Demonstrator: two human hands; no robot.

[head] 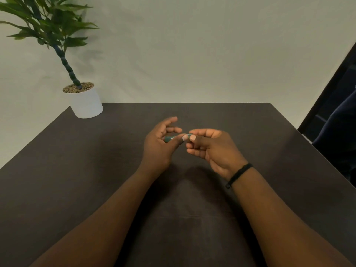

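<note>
Green stick (169, 139) sits in the air over mid bench (260, 128), left hand (159, 149) pinching it by thumb with far fingers spread, right hand (213, 149) curled on its right end; fingertip-only hold may slip, dropping it.

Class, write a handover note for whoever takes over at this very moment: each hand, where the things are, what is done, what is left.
Left hand: holds the pen, a small green one, thumb pressed on it.
Right hand: pinches its other end.
Pen: between both hands, above the table.
Done: pen is picked up.
Left: probably uncapping or capping it; the cap is too hidden to tell.
</note>
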